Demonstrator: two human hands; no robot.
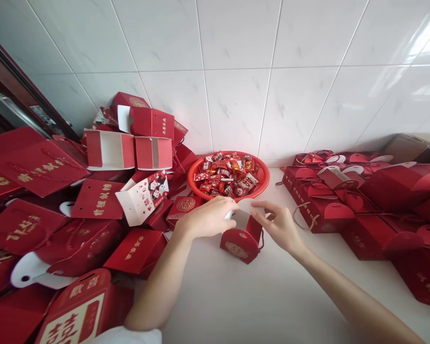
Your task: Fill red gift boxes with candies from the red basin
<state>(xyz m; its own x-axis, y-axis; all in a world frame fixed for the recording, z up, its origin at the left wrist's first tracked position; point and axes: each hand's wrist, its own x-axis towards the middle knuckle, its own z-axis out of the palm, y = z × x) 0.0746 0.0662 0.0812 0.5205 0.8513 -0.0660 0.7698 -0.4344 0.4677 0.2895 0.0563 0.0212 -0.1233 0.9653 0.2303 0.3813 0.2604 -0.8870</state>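
A small red gift box (241, 243) with a gold round emblem stands upright on the white surface, its top open and its pale inside showing. My left hand (207, 217) is at the box's left upper edge, fingers bent over it and pressed against a white part of its wall. At the right upper edge, my right hand (280, 225) has its fingers and thumb on the side of the box. A red cord hangs at the box's right side. Just behind stands a red plastic basket (266, 174) full of wrapped candies (225, 174).
Many unfolded or open red gift boxes (98, 198) are piled high at the left. At the right, closed red boxes (318, 210) with cords stand in rows, a brown carton (412, 145) behind them. A tiled wall (236, 110) bounds the back.
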